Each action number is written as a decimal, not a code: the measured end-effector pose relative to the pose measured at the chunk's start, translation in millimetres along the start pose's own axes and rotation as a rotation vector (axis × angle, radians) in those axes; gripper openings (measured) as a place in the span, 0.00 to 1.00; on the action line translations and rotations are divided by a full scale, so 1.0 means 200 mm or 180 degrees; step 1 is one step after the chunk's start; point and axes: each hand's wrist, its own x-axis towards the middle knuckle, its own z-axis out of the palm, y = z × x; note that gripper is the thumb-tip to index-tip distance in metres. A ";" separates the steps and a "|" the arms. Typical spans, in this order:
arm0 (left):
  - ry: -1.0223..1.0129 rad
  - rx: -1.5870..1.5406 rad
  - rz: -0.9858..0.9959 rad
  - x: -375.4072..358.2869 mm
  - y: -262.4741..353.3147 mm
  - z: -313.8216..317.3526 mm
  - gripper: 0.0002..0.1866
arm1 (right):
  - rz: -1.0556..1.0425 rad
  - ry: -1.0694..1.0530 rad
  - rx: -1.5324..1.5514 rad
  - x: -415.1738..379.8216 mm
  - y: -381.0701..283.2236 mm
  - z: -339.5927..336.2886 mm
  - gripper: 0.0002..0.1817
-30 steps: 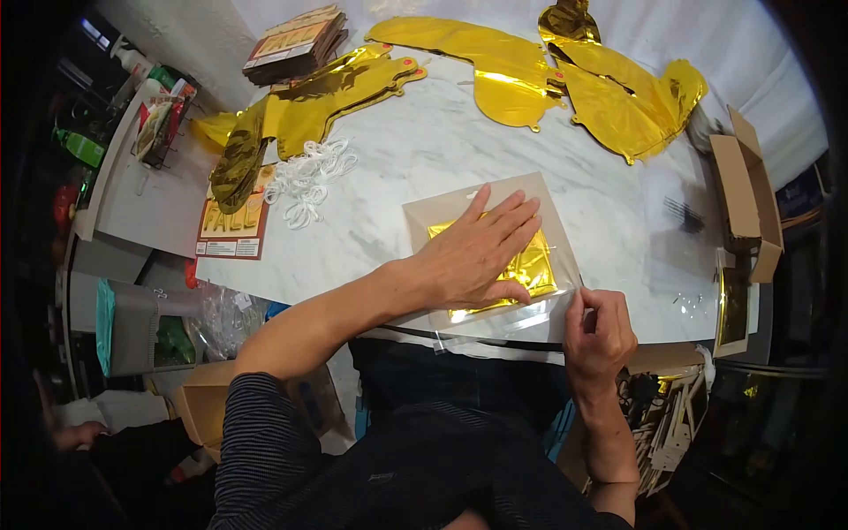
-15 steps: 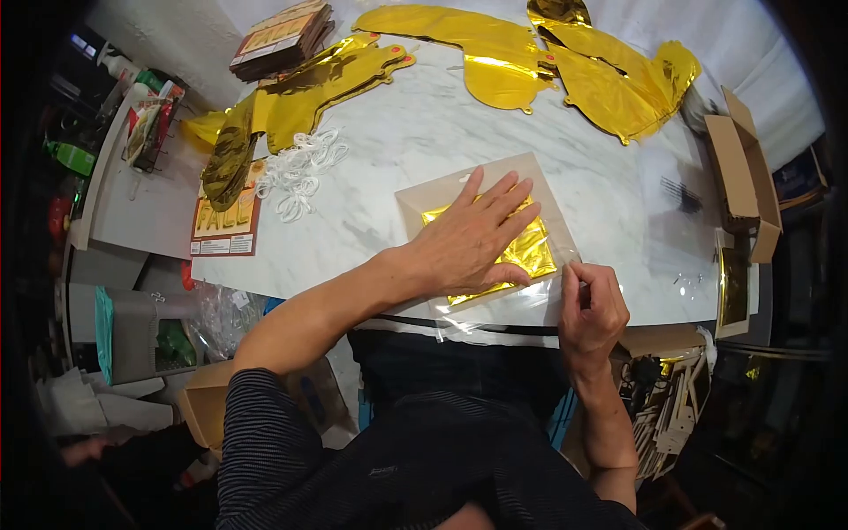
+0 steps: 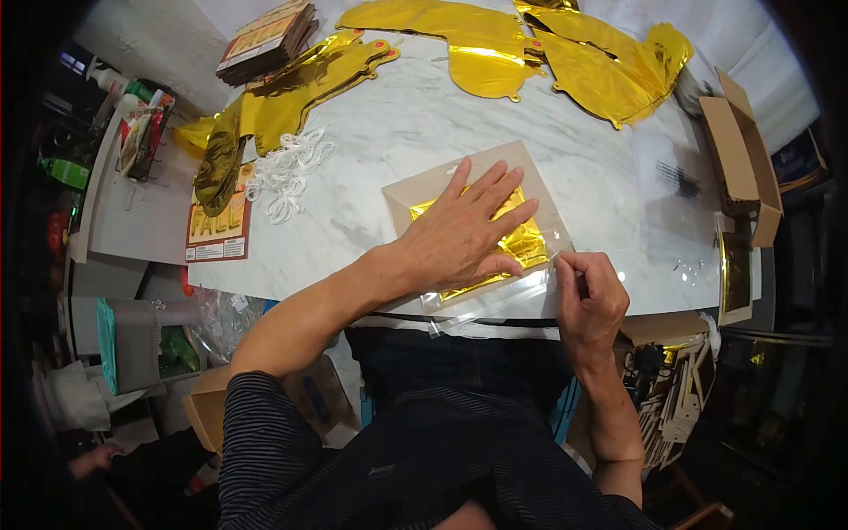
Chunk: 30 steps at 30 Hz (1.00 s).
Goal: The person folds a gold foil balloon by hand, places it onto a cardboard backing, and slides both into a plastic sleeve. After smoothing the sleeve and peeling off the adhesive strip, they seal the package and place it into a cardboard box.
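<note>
A clear plastic bag lies tilted on the marbled tabletop near the front edge. In it is a folded gold foil packet, partly covered by my left hand. That hand presses flat on the bag with its fingers spread. At the bag's lower right corner, my right hand is closed in a pinch on the plastic edge. The bag's clear flap reaches over the table's front edge.
Gold foil balloons lie along the back. White string loops and a printed card are at left, below a stack of cards. An open cardboard box stands at right.
The view has shifted slightly, so the tabletop things sit a little higher and further left. Both hands keep nearly the same pose on the bag.
</note>
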 end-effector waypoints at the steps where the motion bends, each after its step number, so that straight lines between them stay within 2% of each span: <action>1: -0.0010 0.0071 0.0021 0.00 0.00 0.00 0.45 | 0.0017 0.0013 0.0004 0.00 0.00 0.00 0.05; 5: -0.0129 0.0321 0.0134 0.01 0.00 -0.02 0.44 | 0.0055 -0.0038 -0.0025 -0.01 -0.01 0.00 0.05; 8: -0.0316 0.0453 0.0195 0.01 -0.02 0.01 0.44 | -0.0207 -0.0072 -0.0079 0.00 -0.01 -0.02 0.06; 17: -0.0353 0.0546 0.0177 0.01 -0.02 0.02 0.45 | 0.0150 0.0089 -0.0415 -0.06 -0.01 -0.06 0.07; 19: -0.0360 0.0552 0.0181 0.01 -0.01 0.02 0.45 | -0.0151 0.0071 -0.0547 -0.05 -0.01 -0.04 0.08; 26: -0.0324 0.0507 0.0147 0.01 -0.01 0.03 0.43 | -0.0292 -0.0391 -0.0541 -0.03 -0.03 -0.09 0.09; 30: -0.0416 0.0424 0.0045 0.01 0.02 -0.01 0.44 | -0.0357 -0.0402 -0.0559 0.01 0.02 -0.10 0.08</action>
